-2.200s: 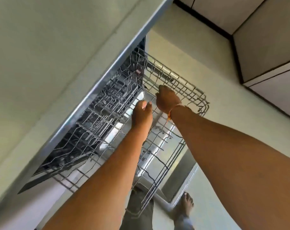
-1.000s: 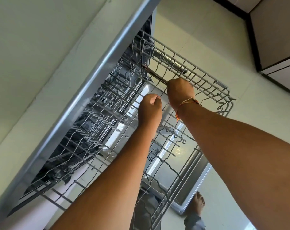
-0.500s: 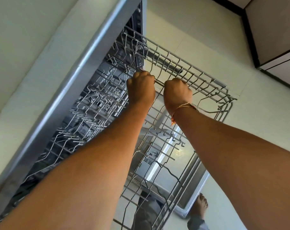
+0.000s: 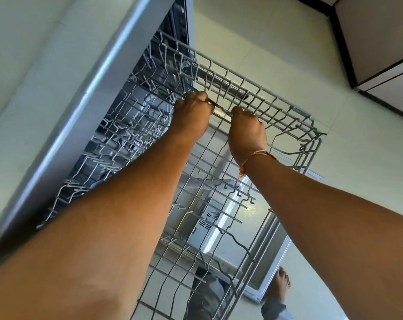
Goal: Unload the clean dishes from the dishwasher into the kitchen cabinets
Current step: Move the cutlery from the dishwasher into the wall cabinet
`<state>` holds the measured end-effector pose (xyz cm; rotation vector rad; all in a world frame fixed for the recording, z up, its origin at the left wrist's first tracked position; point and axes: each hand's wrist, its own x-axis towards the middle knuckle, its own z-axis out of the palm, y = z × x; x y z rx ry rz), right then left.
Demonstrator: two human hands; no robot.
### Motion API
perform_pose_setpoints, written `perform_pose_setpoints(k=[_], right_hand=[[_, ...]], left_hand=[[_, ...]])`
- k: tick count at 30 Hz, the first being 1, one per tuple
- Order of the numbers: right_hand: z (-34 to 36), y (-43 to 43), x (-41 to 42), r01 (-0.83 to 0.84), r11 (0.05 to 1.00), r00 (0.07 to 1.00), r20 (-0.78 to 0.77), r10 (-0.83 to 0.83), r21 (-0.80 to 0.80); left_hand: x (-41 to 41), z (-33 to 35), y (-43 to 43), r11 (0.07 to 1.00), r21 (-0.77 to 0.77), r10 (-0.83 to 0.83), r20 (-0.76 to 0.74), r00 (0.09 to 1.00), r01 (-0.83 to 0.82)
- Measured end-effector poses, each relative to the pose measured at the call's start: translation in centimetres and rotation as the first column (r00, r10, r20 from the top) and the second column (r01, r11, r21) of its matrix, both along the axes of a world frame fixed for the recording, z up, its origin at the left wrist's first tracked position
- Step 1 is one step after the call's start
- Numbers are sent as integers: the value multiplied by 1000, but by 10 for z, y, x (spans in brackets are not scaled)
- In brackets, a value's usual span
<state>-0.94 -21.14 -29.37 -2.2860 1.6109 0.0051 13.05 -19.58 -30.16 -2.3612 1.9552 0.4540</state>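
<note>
The wire upper rack (image 4: 285, 113) of the dishwasher is pulled out in front of me, and I see no dishes in it. Both my hands are closed near its far side. My left hand (image 4: 191, 116) and my right hand (image 4: 246, 132) each grip one end of a thin dark metal bar (image 4: 220, 109) that runs between them at the level of the rack's wires. I cannot tell whether the bar is a loose utensil or part of the rack. A thread bracelet sits on my right wrist.
The countertop (image 4: 34, 65) with its metal edge runs along the left, above the dishwasher opening. Through the rack I see the open steel door (image 4: 232, 248) below, and my bare foot (image 4: 281, 282) on the pale floor. Cabinets (image 4: 380, 38) stand at the upper right.
My left hand has moved up from the rack's middle and closed on the bar beside my right hand. The rack has slid out further, and both hands have shifted slightly towards its far side.
</note>
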Motion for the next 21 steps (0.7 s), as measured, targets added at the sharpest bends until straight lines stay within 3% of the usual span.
perform_pose_setpoints(k=[4, 13, 21], right_hand=[[-2, 3, -5, 11, 1000, 999, 44, -10, -6], [-11, 7, -20, 120, 993, 978, 175, -116, -15], [-22, 5, -26, 230, 971, 933, 269, -238, 60]], left_hand=[[-2, 3, -3, 1000, 14, 9, 67, 998, -10], [-3, -8, -2, 988, -35, -140, 170, 975, 148], [4, -3, -12, 989, -32, -142, 95, 985, 145]])
